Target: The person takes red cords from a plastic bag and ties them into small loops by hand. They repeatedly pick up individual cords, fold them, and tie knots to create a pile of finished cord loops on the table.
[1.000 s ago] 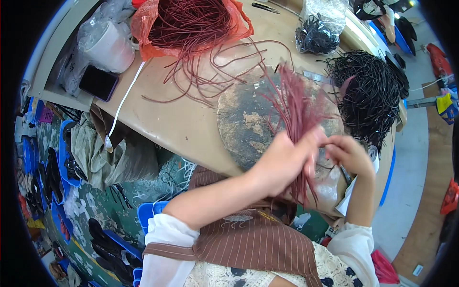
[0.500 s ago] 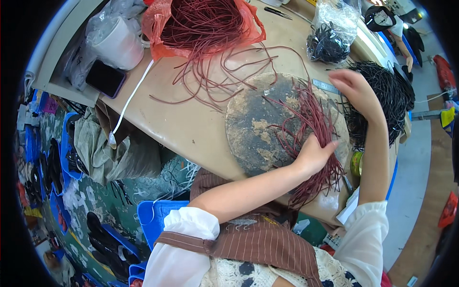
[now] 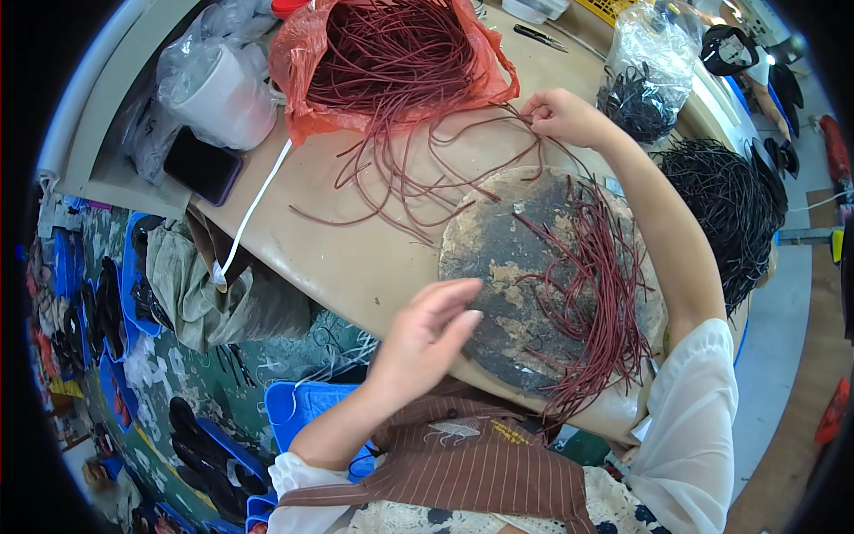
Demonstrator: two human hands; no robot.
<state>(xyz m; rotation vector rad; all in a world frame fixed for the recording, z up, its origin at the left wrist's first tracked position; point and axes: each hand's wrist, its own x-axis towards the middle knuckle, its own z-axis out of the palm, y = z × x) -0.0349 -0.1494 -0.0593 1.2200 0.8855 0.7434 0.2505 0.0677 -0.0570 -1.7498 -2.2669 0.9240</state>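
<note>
My right hand [image 3: 562, 118] reaches to the back of the table beside the orange-red plastic bag [image 3: 298, 107]. Its fingers pinch a dark red cord [image 3: 507, 108], one of several trailing out of the bag. My left hand [image 3: 425, 340] hovers over the near left edge of the round, worn board [image 3: 485, 267]. Its fingers are stretched out and hold nothing. A loose bundle of cut dark red cords [image 3: 605, 303] lies along the right side of the board, its near ends at the table edge. More dark red cord [image 3: 391, 53] fills the bag.
Right of the board sits a heap of black cords [image 3: 725, 209], with a clear bag of black cords [image 3: 636, 102] behind it. At the left are a phone [image 3: 202, 166], a white roll in plastic [image 3: 227, 98] and a white cable [image 3: 253, 214]. A pen [image 3: 540, 37] lies at the back.
My left hand has let go of the cord bundle and moved left. My right hand has moved from the board's right side to the cords by the bag and pinches one. The view has shifted slightly.
</note>
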